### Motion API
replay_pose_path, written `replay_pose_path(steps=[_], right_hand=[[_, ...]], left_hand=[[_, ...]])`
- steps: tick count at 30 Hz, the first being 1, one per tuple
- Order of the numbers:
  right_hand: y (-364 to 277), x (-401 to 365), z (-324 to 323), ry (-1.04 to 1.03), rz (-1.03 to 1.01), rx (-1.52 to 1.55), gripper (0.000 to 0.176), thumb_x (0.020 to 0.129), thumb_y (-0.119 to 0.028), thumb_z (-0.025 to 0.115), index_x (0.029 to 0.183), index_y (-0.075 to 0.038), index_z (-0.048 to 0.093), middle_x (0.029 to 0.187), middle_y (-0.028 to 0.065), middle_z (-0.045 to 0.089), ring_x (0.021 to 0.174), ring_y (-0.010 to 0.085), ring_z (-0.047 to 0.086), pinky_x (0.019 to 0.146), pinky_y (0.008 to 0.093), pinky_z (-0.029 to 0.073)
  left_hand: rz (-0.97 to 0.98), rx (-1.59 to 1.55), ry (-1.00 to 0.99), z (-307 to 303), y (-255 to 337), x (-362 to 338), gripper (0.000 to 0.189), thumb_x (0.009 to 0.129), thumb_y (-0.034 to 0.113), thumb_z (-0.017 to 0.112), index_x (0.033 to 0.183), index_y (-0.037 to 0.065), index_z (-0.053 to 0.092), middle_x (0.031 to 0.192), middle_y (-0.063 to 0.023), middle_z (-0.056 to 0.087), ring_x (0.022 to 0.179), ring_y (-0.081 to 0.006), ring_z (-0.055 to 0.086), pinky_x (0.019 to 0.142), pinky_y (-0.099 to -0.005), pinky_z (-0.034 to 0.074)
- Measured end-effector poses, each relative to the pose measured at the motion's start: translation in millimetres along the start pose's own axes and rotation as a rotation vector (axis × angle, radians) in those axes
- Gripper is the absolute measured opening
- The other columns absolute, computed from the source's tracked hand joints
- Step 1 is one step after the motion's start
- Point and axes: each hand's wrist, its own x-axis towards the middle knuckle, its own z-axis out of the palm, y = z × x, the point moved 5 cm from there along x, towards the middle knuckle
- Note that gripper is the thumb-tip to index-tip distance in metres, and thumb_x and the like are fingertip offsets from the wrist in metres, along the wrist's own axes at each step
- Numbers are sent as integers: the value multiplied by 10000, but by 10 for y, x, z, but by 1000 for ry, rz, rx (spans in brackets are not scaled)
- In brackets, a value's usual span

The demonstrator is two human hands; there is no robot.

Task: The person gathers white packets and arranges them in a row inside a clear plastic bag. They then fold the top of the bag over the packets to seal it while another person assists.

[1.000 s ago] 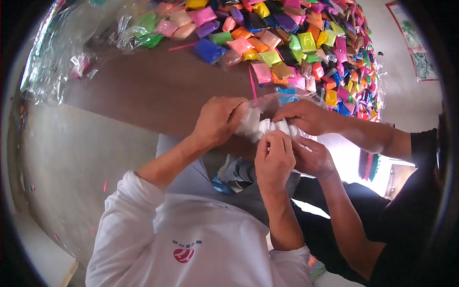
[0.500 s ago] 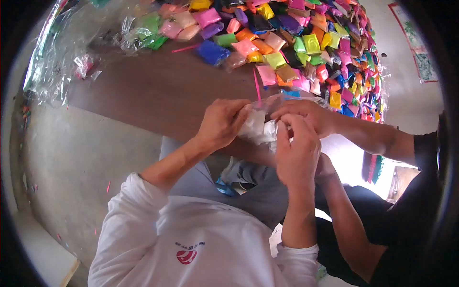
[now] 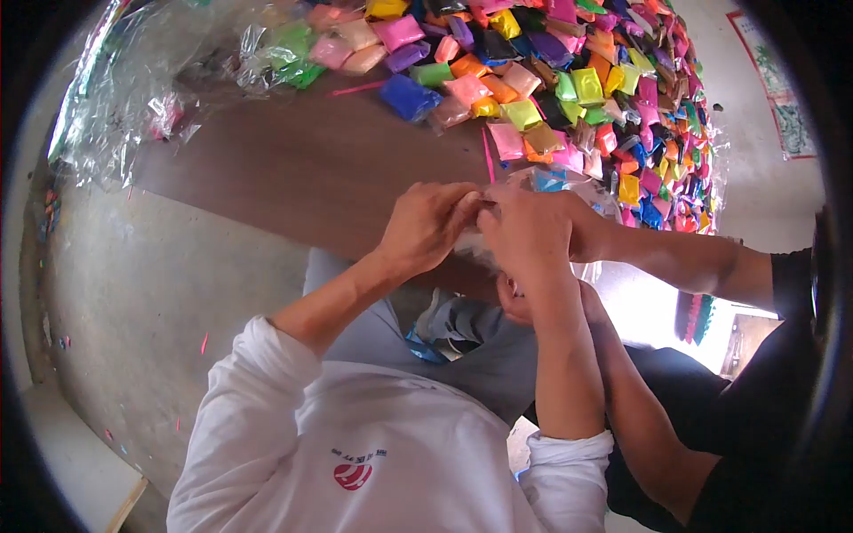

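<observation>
My left hand (image 3: 428, 229) is closed, its thumb and fingers pinching the edge of a clear plastic bag (image 3: 477, 246) with something white in it. My right hand (image 3: 530, 233) meets it from the other side, fingers bent and closed at the bag's upper edge, almost touching my left fingertips. Most of the bag is hidden behind my hands. A co-worker's hand (image 3: 586, 229) reaches in just behind my right hand, and their other hand (image 3: 516, 300) is below, partly covered by my right wrist.
Many small coloured packets (image 3: 542, 139) are heaped on the brown table (image 3: 293, 164). Crumpled clear plastic (image 3: 115, 115) lies at the table's left end. A pink strip (image 3: 489, 155) lies behind my hands. The co-worker's black-sleeved arms come from the right.
My right hand has moved up and left to meet my left hand, covering the white contents. The co-worker's lower hand now shows beneath my right wrist. The view has shifted slightly.
</observation>
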Motion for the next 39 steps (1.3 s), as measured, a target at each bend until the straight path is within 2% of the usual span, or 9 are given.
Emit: replay_pose_path(steps=[2,9,15,17,24,28,30,33,39], right_hand=[[23,44,-10,56,-20,84,189,783,-196,613,894,-51,663,854,202,672,858,394,650,784,505,501],[70,49,62,76,-66,193,168,785,-176,596,869,-33,627,833,199,658,847,397,630,761,522,477],[-73,-224,-28,381,-130,203,109,841,-135,574,799,-35,571,832,176,609,774,391,604,687,500,470],[-49,-348,-52,489,-61,232,80,836,-104,597,803,-37,569,835,162,599,768,380,599,664,475,471],[-64,-531,36,521,-71,295,71,820,-69,622,811,-31,563,835,152,587,763,367,596,648,459,473],[-36,-490,-30,523,-117,368,58,818,-57,621,818,-34,568,839,146,590,769,365,598,664,459,482],[-48,-466,-36,548,-139,351,55,815,-50,622,820,-34,570,841,144,592,772,365,599,670,460,484],[-79,-465,5,604,-163,330,56,806,-32,621,812,-32,565,838,143,593,774,365,600,672,464,482],[-62,-525,60,460,-137,401,90,781,-20,632,809,-34,547,856,149,593,805,357,600,676,458,481]], left_hand=[[18,31,19,1,-1,-17,224,952,239,525,978,69,668,807,-138,668,781,-360,611,737,-457,441],[1,41,22,-41,33,-21,233,949,247,529,969,58,665,840,-162,664,792,-393,601,742,-472,451],[4,71,63,-62,66,-18,227,945,236,528,952,52,662,836,-176,652,798,-405,595,743,-475,451],[0,55,50,-59,74,-23,227,947,228,531,980,48,666,823,-178,642,783,-391,591,725,-451,453],[-81,-15,-45,-43,44,-5,225,944,204,542,1001,29,673,862,-183,652,785,-351,606,721,-398,466],[-26,8,3,-49,75,2,235,948,209,540,1002,21,670,849,-179,651,763,-342,604,699,-381,466],[9,-67,75,-72,95,5,267,949,255,507,897,37,652,799,-197,627,764,-419,595,664,-453,468],[-98,-107,3,-49,19,-1,255,946,246,513,904,39,656,804,-195,630,764,-414,599,665,-446,470],[-45,-74,-7,-60,26,4,232,937,230,532,902,35,653,798,-190,629,755,-413,594,644,-433,471]])
